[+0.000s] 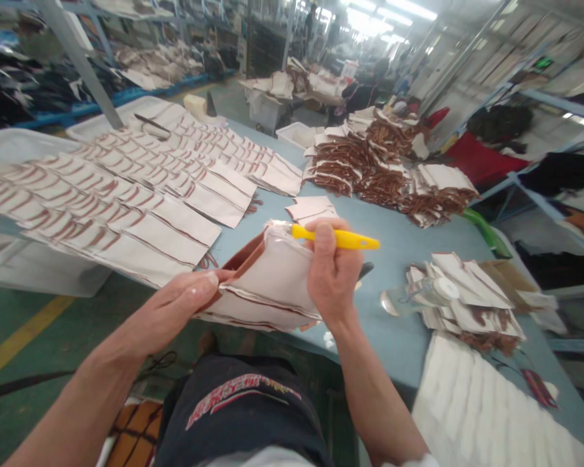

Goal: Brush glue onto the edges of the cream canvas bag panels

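Observation:
My left hand (182, 301) pinches the left edge of an off-white sewn panel with brown edging (289, 269), close to the table's front edge. The panel is bent upward, so a strip of its brown underside shows. A brush with a yellow handle (357, 240) is gripped in my right hand (335, 272), its pale bristle end resting at the panel's top corner. More white panels (267, 311) lie beneath the lifted one. Just behind the brush sits a small group of loose white pieces (311, 207). A dark handle tip (366, 269) pokes out beside my right hand.
Overlapping rows of white panels (165, 227) spread over the left side of the blue-grey table (394, 227). Tall brown-and-white stacks (365, 155) stand at the back. To the right are a clear bottle (418, 295), further stacked pieces (472, 285) and white padded material (486, 408).

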A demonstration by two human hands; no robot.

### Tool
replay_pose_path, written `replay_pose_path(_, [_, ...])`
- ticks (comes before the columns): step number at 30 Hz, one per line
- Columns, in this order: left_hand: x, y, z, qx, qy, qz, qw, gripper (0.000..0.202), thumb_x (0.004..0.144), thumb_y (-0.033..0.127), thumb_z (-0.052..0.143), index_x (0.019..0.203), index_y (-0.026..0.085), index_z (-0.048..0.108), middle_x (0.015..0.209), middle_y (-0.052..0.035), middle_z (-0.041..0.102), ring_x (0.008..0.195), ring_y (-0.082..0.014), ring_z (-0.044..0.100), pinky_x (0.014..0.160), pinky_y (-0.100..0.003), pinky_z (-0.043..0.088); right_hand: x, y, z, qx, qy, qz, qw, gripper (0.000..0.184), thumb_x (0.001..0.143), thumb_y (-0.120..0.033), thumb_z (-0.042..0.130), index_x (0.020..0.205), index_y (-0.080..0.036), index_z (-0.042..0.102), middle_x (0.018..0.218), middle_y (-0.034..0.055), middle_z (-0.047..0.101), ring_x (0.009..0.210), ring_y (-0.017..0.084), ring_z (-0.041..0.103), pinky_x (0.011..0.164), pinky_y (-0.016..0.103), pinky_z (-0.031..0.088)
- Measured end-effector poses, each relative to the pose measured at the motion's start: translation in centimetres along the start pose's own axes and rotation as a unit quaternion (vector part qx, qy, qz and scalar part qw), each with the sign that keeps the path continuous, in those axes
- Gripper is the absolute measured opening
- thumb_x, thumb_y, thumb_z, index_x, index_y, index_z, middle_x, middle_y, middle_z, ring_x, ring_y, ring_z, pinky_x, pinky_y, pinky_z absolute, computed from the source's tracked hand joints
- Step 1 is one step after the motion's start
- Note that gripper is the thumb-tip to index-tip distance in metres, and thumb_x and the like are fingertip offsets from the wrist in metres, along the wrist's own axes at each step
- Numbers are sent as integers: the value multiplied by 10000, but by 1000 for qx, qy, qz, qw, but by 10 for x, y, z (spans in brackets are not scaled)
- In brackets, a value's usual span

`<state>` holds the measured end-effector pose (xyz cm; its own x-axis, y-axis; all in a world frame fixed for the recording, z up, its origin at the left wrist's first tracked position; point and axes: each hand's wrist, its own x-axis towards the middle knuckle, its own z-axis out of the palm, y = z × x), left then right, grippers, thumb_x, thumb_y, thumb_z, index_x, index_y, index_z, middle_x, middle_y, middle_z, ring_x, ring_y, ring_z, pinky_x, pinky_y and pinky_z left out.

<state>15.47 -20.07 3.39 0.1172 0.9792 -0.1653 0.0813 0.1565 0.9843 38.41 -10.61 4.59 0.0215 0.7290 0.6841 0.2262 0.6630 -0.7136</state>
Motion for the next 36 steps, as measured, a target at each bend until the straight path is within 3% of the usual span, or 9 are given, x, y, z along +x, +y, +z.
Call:
replay_pose_path(2, [-3,-3,-4,85,7,35,996,339,919,546,767,793,234,727,802,-21,723,821,-236,694,759,-284,611,11,5,1,24,18,29,999,353,1152,-491,548,984,-233,722,858,-10,715,708,134,664,668,268,546])
replay_pose_path(5, [-6,-3,1,169,11,86,982,334,964,431,692,700,241,616,721,26,642,679,-170,597,650,-233,536,20,14,9,42,2,63,997,418,1127,-578,560,954,-231,715,846,-10,702,731,144,669,686,274,546])
replay_pose_path(9, [-12,4,11,216,-7,141,966,324,1038,354,577,746,230,643,699,37,639,633,-149,570,607,-223,480,15,30,22,8,-31,95,995,489,1111,-641,528,933,-228,719,810,-9,695,733,156,662,696,294,520])
replay_pose_path(14, [-14,1,15,197,-47,119,972,272,1065,328,554,922,213,755,806,10,747,705,-162,647,671,-215,518,4,36,16,3,19,109,994,437,1111,-602,530,963,-226,697,630,-62,623,569,129,594,605,268,465])
replay_pose_path(19, [-2,-12,17,109,-6,64,992,245,991,400,674,1037,201,809,959,-46,814,882,-234,739,786,-249,601,-14,3,-9,147,62,120,980,409,1101,-531,612,829,-230,660,509,-108,456,386,78,381,399,203,283])
replay_pose_path(22, [5,-13,18,69,-3,38,997,283,953,460,738,1020,200,828,979,-64,821,907,-257,750,778,-259,618,-32,-13,-21,172,-3,104,980,415,1109,-514,610,803,-238,663,508,-108,430,353,74,322,373,218,306])
replay_pose_path(27, [7,-7,23,73,-22,37,996,292,990,461,732,1072,208,851,940,-50,817,861,-242,743,750,-246,609,-43,-10,-23,108,-90,13,990,320,1127,-416,584,903,-244,735,705,-6,719,490,126,596,510,277,519])
replay_pose_path(32, [4,-9,25,51,-8,14,999,352,1022,482,693,1174,210,858,1021,-58,844,937,-275,769,764,-261,607,-34,-8,-17,57,-75,-107,990,296,1121,-295,573,857,-262,702,725,-9,775,591,143,720,585,269,573])
replay_pose_path(36, [2,-8,26,49,0,2,999,365,1036,484,664,1150,202,867,943,-42,832,897,-265,763,737,-247,594,-38,-13,-20,67,-28,-101,992,287,1132,-349,562,894,-284,707,641,-31,716,525,157,691,557,299,571])
